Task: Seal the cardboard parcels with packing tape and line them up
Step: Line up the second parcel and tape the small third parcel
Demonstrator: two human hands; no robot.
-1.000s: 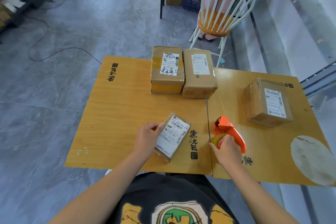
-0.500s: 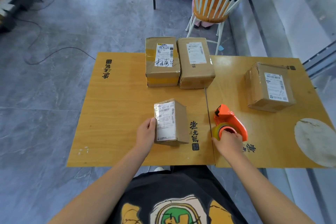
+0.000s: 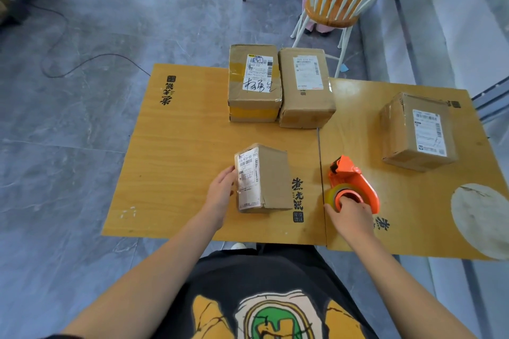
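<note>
The left hand [image 3: 220, 198] has its grip spread, fingers flat against the labelled side of the small parcel [image 3: 268, 179], mid-bench [image 3: 179, 146]. At the parcel's 3 o'clock, the right hand [image 3: 351, 215] has its grip curled round the tape dispenser [image 3: 349, 176].

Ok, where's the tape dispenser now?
Head view: the tape dispenser sits on the right tabletop beside the seam, in the right hand, right of the small parcel.

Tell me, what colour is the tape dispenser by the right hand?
Bright orange tape dispenser, holding a yellowish tape roll; the head view shows it best.
</note>
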